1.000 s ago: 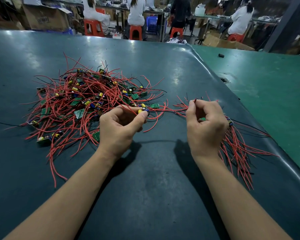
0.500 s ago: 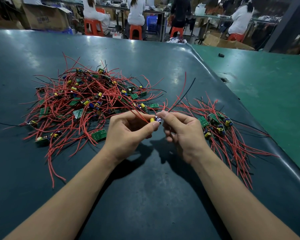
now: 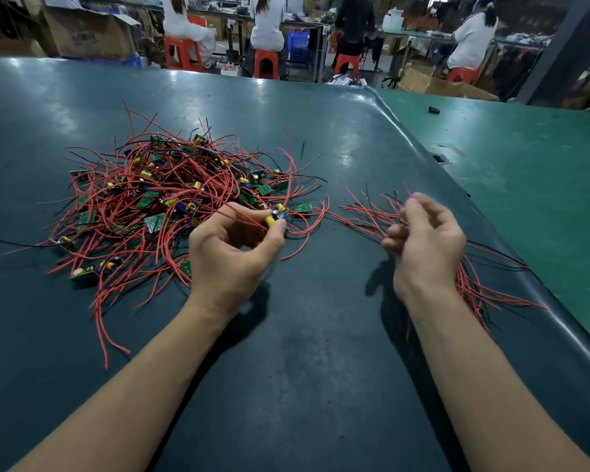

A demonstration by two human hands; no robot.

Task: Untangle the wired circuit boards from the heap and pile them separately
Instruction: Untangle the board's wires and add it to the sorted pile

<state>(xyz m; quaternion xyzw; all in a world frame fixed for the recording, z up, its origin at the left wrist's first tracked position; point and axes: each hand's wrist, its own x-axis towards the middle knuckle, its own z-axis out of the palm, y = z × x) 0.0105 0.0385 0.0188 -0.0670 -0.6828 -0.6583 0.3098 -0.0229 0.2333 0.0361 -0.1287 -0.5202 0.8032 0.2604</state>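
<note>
A fresh wired board (image 3: 276, 215) is now pinched in the left hand (image 3: 234, 252) at the heap's (image 3: 157, 202) near edge. The right hand (image 3: 424, 241), drawn back from it, hangs loosely curled and empty over the separate pile (image 3: 484, 287) on the desk (image 3: 304, 369); another untangling is judged begun.

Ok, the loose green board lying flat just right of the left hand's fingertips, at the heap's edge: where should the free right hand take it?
Judging by its pose, pinch the green board by its short right end, coming in from the right with the right hand. It lies flat at the heap edge, its right end clear, while the left hand holds another board beside its left end. Lift slowly; its red wires run back under the tangle.
</note>
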